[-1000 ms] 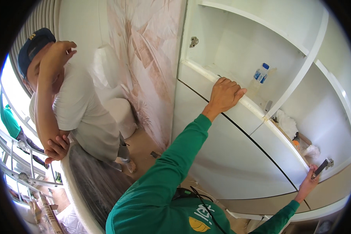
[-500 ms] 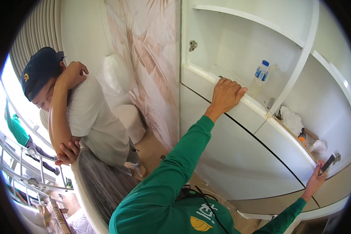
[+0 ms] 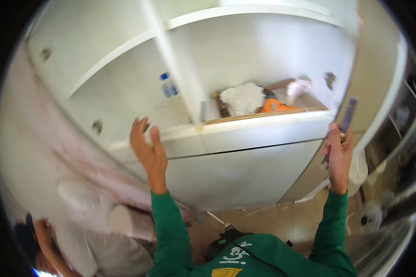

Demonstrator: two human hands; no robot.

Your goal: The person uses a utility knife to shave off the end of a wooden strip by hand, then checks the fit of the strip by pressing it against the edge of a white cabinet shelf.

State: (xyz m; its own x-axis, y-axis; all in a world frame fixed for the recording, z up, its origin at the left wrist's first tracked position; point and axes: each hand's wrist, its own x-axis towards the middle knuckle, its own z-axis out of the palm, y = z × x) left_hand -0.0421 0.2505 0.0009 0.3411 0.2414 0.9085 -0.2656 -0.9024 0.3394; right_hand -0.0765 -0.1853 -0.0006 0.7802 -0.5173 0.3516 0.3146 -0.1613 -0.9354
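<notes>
left hand [image 3: 147, 148] spread open against white cabinet front panel [image 3: 245, 161]; right hand [image 3: 338, 150] pinching slim dark tool [image 3: 348, 115] at panel's right edge (bottle [image 3: 169, 85], white rag [image 3: 241, 98] on shelf above).

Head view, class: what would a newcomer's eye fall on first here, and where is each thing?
Two green-sleeved arms reach up to a white cabinet: the left hand rests on its front edge, while the right hand holds a dark flat tool at its right corner. On the shelf lie a white cloth and something orange, with a blue-capped bottle further left.
</notes>
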